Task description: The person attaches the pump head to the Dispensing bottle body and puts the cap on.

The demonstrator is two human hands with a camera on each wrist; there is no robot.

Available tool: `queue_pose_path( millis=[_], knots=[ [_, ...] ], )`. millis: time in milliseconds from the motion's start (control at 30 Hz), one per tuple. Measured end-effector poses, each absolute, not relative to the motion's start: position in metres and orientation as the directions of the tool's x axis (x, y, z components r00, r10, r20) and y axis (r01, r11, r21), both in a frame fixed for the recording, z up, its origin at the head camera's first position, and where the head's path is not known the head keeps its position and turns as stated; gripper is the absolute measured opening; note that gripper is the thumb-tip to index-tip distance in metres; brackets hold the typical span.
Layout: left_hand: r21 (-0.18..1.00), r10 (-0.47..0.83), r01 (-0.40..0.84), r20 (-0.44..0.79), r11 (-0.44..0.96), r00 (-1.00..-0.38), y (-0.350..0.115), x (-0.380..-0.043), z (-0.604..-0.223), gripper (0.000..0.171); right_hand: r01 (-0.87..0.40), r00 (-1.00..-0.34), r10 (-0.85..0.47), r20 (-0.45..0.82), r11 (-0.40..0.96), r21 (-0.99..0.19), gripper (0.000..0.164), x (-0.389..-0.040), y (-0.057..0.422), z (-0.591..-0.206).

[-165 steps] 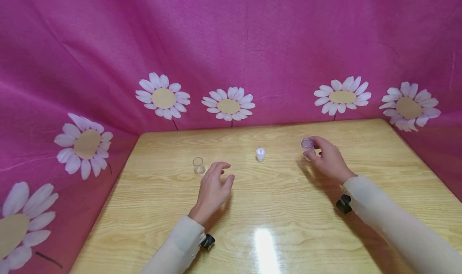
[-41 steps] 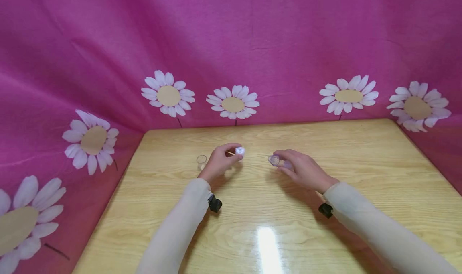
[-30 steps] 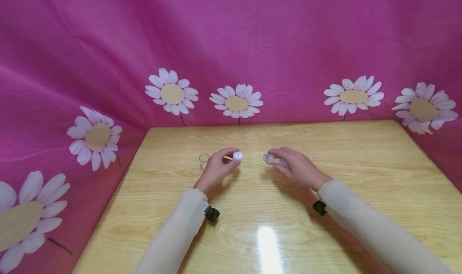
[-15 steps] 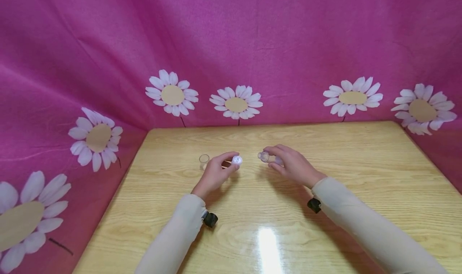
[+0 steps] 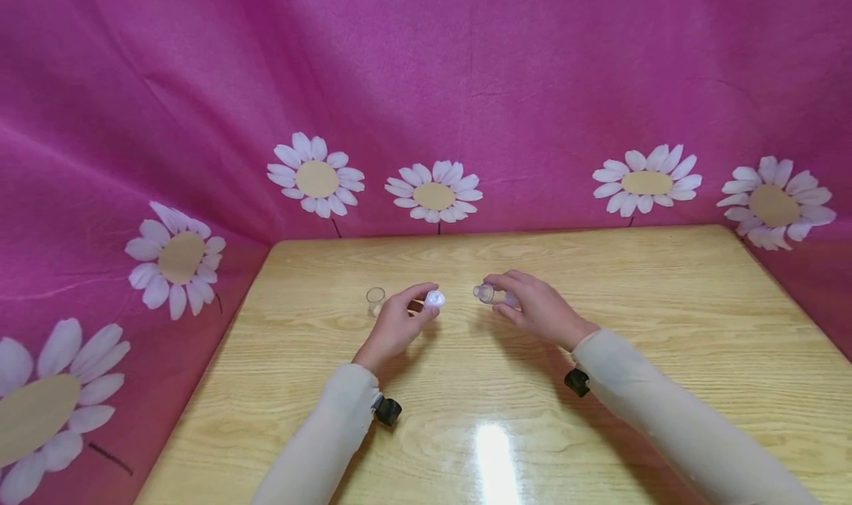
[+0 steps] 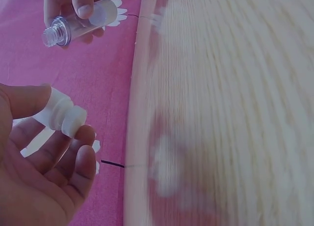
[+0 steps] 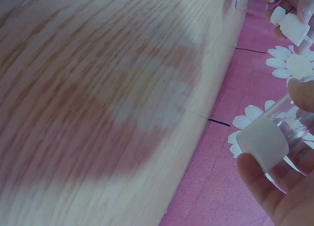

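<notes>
a person's left hand (image 5: 396,324) is over the counter (image 5: 433,424), its grip pinching a small white pump-like fitting (image 5: 435,299) between thumb and fingers. in the left wrist view the fitting shows a wider body by the thumb, a waist, and a rounded end pointing out past the fingers; the other fingers curl loosely below it.

the right hand (image 5: 542,309) faces it from the other side, its grip closed around a clear, faintly purple bottle (image 6: 76,29), with the thumb on one side and the fingers on the other. the bottle is tipped well over, its threaded neck (image 6: 51,36) and collar turned toward the left hand. the white base (image 7: 264,141) is at the opposite end, fingers touching it in the right wrist view. the fitting and the bottle are near each other but apart, both held in the air above the counter. whether the bottle has anything in it, i cannot tell.

a clear cup-shaped cap (image 5: 376,299) stands upright on the counter, open rim up, just to the left of the left hand.

both arms wear cream sleeves (image 5: 665,409), with a small black camera (image 5: 387,410) at each wrist. the counter has a pale wood grain and a bright patch of glare at the near side. behind it hangs a magenta curtain (image 5: 526,98) printed with white daisies (image 5: 435,195).
</notes>
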State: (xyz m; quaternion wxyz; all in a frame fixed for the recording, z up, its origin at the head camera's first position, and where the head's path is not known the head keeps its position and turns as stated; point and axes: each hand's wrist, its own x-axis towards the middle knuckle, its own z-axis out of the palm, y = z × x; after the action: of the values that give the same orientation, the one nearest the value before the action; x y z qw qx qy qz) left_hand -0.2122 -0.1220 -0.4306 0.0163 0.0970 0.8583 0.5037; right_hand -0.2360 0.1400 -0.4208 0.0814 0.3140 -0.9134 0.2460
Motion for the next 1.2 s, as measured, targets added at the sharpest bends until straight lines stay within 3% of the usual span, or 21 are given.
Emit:
queue_pose_path(
  millis=[300, 733, 1200],
  knots=[
    [0.889, 0.133, 0.136, 0.086, 0.437, -0.987, -0.1209, -0.2127, -0.4344, 0.031, -0.622, -0.783, -0.537, 0.314, 0.681, -0.387, 0.046, -0.2358, 0.1390, -0.4239],
    [0.888, 0.124, 0.134, 0.087, 0.439, -0.988, -0.1217, -0.2115, -0.4342, 0.038, -0.616, -0.787, -0.538, 0.301, 0.678, -0.400, 0.047, -0.2358, 0.1387, -0.4224],
    [0.890, 0.061, 0.146, 0.133, 0.431, -0.989, -0.1200, -0.2126, -0.4337, 0.038, -0.671, -0.742, -0.592, 0.316, 0.658, -0.342, 0.044, -0.2422, 0.1322, -0.4174]
  ],
)
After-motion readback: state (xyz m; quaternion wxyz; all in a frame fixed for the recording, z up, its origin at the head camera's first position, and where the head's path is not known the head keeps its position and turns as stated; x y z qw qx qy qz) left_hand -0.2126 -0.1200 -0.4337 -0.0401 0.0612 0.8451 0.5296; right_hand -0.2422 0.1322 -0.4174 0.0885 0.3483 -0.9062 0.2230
